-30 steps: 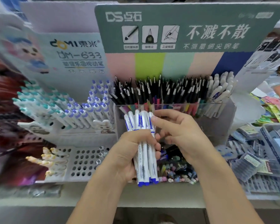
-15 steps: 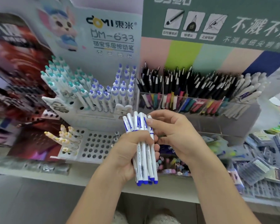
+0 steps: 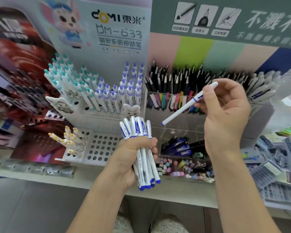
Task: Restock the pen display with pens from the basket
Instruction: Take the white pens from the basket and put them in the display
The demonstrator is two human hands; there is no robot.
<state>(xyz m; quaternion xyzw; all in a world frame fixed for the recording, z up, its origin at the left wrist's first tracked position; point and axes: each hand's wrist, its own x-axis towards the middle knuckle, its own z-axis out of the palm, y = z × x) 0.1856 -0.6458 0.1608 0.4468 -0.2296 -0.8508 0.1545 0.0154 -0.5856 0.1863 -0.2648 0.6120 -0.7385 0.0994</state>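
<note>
Now pen [image 3: 188,105] pinched in right fingers [image 3: 208,93]

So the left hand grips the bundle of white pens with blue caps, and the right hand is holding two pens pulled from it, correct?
Not quite. The head view shows the right hand pinching one single white pen, not two. The rest holds: the left hand grips the bundle of white pens with blue caps.

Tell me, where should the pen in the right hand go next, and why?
Probably to the far right of the clear display, tip down. The right hand pinches one white pen, while matching white pens with blue marks stand there. The left hand grips the remaining bundle.
</note>
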